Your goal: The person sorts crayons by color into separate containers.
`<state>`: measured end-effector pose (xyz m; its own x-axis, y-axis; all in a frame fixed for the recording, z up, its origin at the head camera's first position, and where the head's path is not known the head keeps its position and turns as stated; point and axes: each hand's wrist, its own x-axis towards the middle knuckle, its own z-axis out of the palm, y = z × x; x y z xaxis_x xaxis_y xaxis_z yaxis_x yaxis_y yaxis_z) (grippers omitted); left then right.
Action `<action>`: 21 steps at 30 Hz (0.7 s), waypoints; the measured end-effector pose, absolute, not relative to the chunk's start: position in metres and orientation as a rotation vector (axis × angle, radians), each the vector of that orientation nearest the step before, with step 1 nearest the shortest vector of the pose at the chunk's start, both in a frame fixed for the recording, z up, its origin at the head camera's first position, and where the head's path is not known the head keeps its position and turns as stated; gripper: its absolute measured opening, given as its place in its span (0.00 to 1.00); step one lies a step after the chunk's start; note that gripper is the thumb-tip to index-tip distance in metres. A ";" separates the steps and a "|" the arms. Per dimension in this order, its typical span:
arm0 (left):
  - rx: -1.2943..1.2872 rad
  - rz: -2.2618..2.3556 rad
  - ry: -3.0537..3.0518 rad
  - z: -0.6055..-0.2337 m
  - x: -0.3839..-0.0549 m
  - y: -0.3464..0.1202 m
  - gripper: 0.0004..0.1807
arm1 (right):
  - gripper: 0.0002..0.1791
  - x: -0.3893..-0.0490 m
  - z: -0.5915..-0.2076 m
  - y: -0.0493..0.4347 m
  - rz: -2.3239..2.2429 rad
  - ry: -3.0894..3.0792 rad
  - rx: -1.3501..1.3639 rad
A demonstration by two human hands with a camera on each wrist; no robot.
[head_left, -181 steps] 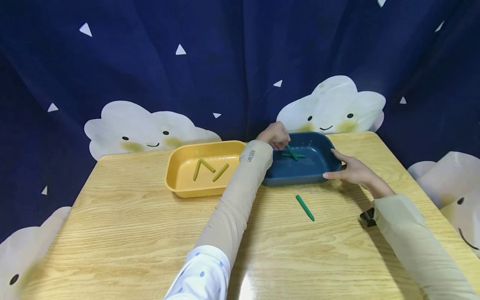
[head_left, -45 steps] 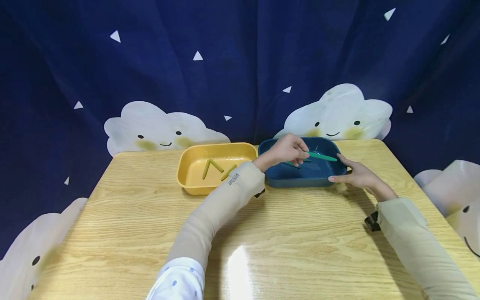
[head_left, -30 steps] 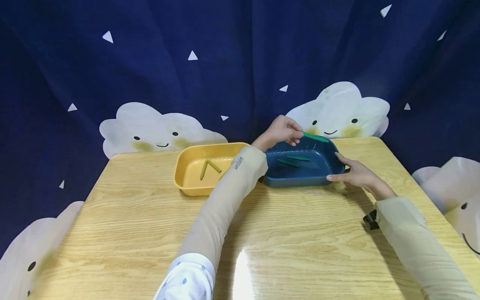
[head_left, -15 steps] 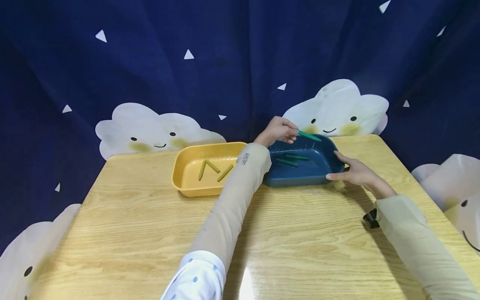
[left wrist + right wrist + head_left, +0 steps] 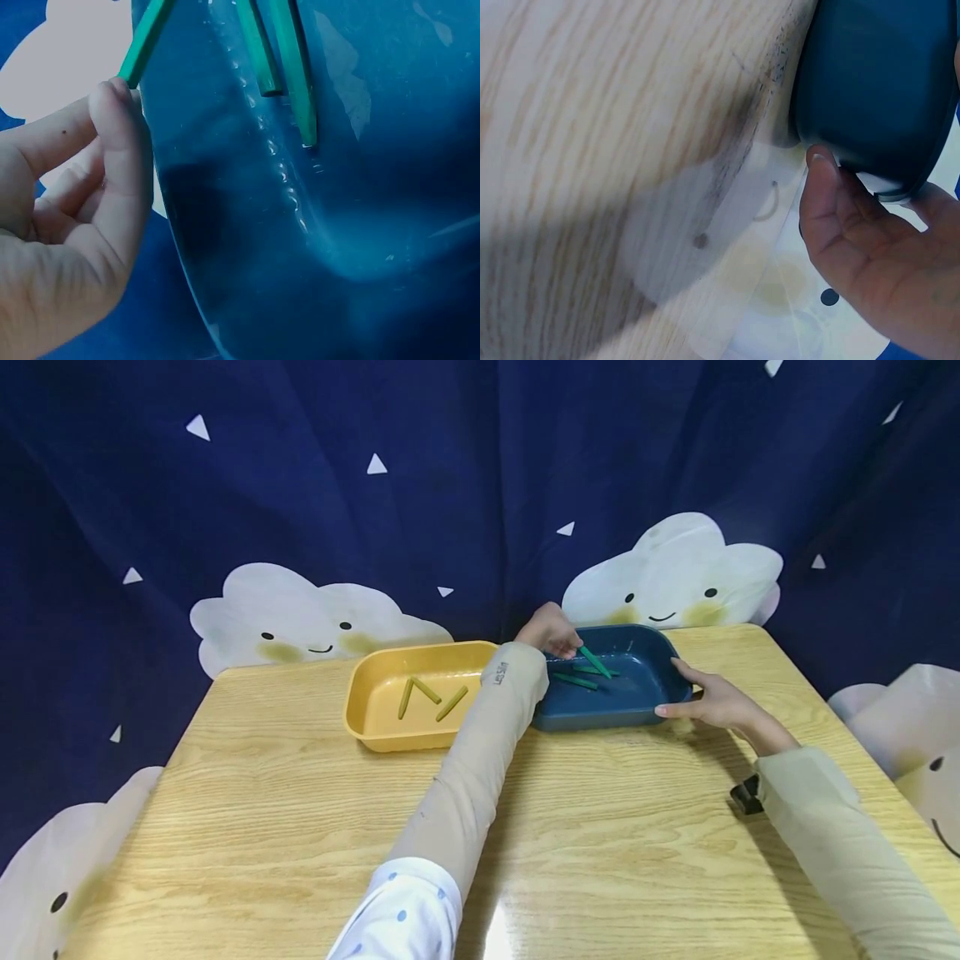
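My left hand [image 5: 551, 631] pinches a green crayon [image 5: 595, 661] by one end, its pointed tip slanting down into the blue plastic bin [image 5: 600, 720]. In the left wrist view, thumb and forefinger meet on the crayon [image 5: 145, 41] beside the bin's rim. Two more green crayons lie on the bin floor, a nearer crayon [image 5: 576, 682] and a farther crayon [image 5: 298, 82]. At the bin's right end my right hand [image 5: 716, 700] grips it, thumb on the near side and fingers around the end. In the right wrist view the bin's outer wall [image 5: 877, 82] hides some fingertips.
Left of the blue bin stands a yellow bin [image 5: 397, 743] with three yellowish crayons [image 5: 452, 703] in it. Both bins sit toward the back of a wooden table [image 5: 285, 827]. Behind it hangs a dark blue curtain [image 5: 300, 485] with clouds.
A green crayon lay on the table before the blue bin six seconds ago; that spot is bare now. Over the last half second the left hand has lowered its crayon into the bin.
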<state>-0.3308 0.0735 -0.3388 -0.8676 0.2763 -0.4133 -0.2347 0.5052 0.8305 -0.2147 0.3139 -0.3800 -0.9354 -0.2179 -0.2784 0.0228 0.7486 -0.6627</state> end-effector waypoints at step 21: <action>0.099 1.407 2.381 -0.323 -0.328 0.079 0.07 | 0.59 -0.214 -0.378 0.313 -0.979 2.608 -0.147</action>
<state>-0.3282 0.0787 -0.3227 -0.9283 0.2454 -0.2794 -0.1264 0.4984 0.8577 -0.2138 0.3130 -0.3779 -0.9334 -0.2168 -0.2861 0.0251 0.7557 -0.6545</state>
